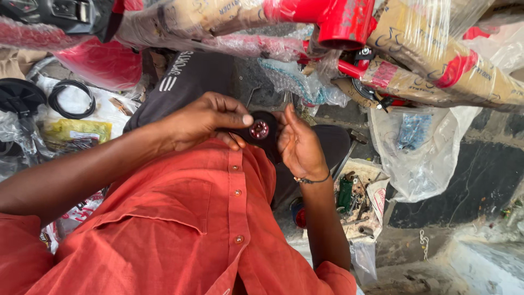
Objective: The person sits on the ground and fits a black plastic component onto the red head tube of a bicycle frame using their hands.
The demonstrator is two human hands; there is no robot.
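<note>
Both hands on one part, held up just in front of the chest of the orange shirt [180,229]. Left hand [199,121]: grip pinching the small black round part [262,134], thumb laid across its top edge, fingers curled under. Right hand [299,143]: fingers fairly straight, pressed against the part's right side, palm turned inward; thin dark bracelet [312,180] on that wrist. The part has a reddish metallic centre [258,129] facing the camera; can't tell what kind of fitting it is.

Above the hands: red bicycle frame [341,22], tubes wrapped in brown cardboard and clear film [436,49]. Under the frame, a clear bag with blue-toned contents [305,82]. Right of the hands, another clear plastic bag [420,158] on the dark floor, small blue pieces inside. Below the right wrist, an open box of tools and small hardware [357,202], a green item among them. Far left: a black coiled cable [71,99] lying on plastic, a yellow-green packet [76,131] beside it, and a black disc [19,95] at the edge.
</note>
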